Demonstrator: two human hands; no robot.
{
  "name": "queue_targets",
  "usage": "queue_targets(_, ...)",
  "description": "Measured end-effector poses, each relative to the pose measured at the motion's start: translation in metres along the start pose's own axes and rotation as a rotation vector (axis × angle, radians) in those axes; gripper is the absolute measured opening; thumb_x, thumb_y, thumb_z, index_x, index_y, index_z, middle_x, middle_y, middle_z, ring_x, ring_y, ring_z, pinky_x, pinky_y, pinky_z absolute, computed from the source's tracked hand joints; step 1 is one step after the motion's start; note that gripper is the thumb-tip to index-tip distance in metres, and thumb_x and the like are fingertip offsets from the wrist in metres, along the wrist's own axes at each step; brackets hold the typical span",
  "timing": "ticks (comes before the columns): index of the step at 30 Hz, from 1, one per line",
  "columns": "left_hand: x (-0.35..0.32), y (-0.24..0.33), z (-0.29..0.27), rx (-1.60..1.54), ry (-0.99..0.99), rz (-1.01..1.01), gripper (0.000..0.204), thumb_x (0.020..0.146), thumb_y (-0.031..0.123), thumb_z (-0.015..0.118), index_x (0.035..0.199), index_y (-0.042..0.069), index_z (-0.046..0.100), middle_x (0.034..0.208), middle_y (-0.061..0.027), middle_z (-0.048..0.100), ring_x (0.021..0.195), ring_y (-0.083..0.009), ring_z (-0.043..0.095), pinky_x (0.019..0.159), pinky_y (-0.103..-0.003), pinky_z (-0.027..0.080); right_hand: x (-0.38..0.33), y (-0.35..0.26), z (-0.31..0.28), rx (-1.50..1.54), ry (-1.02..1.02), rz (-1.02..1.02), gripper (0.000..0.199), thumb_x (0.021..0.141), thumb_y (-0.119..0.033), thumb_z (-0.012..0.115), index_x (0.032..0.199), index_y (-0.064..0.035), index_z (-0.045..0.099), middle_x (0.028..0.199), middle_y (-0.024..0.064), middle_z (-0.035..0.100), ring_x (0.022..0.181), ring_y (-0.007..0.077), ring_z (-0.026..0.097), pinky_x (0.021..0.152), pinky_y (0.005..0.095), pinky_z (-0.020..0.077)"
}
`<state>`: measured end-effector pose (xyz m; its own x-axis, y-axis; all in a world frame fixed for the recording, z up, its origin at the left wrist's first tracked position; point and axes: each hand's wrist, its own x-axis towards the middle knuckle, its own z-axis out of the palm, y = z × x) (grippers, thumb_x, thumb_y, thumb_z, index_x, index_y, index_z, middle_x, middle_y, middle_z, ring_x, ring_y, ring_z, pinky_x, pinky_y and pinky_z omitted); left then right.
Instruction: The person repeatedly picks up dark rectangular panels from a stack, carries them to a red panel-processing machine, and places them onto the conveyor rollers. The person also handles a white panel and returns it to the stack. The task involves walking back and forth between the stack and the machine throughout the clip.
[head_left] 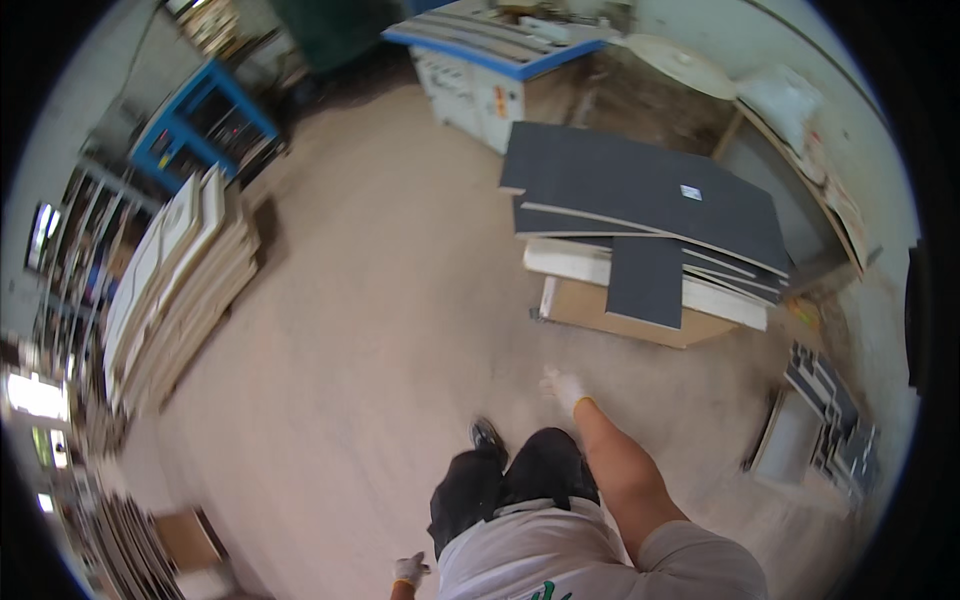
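Note:
My right hand [565, 388], in a white glove with a yellow cuff, is stretched forward over the floor. Its fingers look loosely apart with nothing in them. Low in the picture, beside my left hip, hangs my left hand [410, 570], gloved the same way. It too looks empty, its fingers partly spread. Ahead of my right hand, and not touching it, lies a stack of dark grey boards [640, 180]. One narrower dark panel [645, 282] hangs over the stack's near side. White and brown boards [610, 310] lie beneath.
A white machine table with a blue edge [525, 72] stands beyond the stack. Pale panels [170, 280] and a blue frame [170, 165] are at the left. Board offcuts [825, 390] lie at the right by the wall. More sheets [120, 540] stand at the lower left.

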<state>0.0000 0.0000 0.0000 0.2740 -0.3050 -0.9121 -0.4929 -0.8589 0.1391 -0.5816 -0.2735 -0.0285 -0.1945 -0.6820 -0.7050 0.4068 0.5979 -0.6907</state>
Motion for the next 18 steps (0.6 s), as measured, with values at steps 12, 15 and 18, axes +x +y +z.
queue_targets(12,0.083,0.494,-0.346,0.08,0.435,0.677,0.027,0.098,0.015,0.067,0.098,-0.012,0.072,0.072,-0.0156,0.071,0.065,-0.0262,0.073,0.062,-0.04,0.06,0.193,-0.21,0.098,0.831,0.639,-0.121,0.063,0.097,-0.057,0.075,0.138,-0.0103,0.061,0.12,0.0018,0.066,0.109,0.0165,0.062,0.08,0.035,0.0585)
queue_targets(15,0.076,0.576,-0.347,0.715,0.325,0.611,0.044,0.099,0.041,0.069,0.093,-0.003,0.076,0.077,-0.0167,0.075,0.065,-0.0238,0.07,0.068,-0.04,0.056,0.24,-0.201,0.127,1.298,0.56,-0.315,0.063,0.097,-0.046,0.079,0.145,-0.01,0.06,0.128,0.0012,0.063,0.114,0.0193,0.061,0.088,0.0403,0.062)
queue_targets(18,0.078,0.671,-0.332,1.121,0.303,0.84,0.038,0.098,0.04,0.068,0.11,0.004,0.073,0.081,-0.0191,0.074,0.066,-0.0304,0.069,0.065,-0.044,0.054,0.251,-0.203,0.12,1.369,0.675,-0.352,0.062,0.097,-0.042,0.08,0.144,-0.0063,0.061,0.131,0.0059,0.063,0.114,0.0228,0.063,0.092,0.0433,0.0627)
